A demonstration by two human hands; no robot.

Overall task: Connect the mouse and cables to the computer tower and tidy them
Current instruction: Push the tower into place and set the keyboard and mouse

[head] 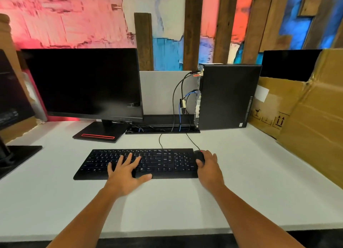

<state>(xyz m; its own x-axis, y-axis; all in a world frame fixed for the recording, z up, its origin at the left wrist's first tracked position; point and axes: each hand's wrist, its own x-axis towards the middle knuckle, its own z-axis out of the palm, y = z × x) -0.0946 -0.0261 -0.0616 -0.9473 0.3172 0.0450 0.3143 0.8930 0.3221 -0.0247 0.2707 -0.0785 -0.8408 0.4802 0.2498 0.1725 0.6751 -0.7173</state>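
Observation:
A black computer tower (228, 97) stands upright at the back right of the white desk (167, 207), its rear ports facing left. Black and blue cables (179, 101) hang from those ports into a black cable tray (163, 131). A black mouse (199, 156) with a red wheel lies right of the black keyboard (157, 163); its thin cord runs back to the tray. My right hand (208, 167) rests on the mouse and grips it. My left hand (126, 170) lies flat on the keyboard's left half, fingers spread, holding nothing.
A dark monitor (83, 82) on a black stand with a red stripe sits at the back left. Another monitor (11, 95) and its base stand at the far left edge. Cardboard boxes (306, 118) crowd the right side, with a dark screen (289, 64) behind them.

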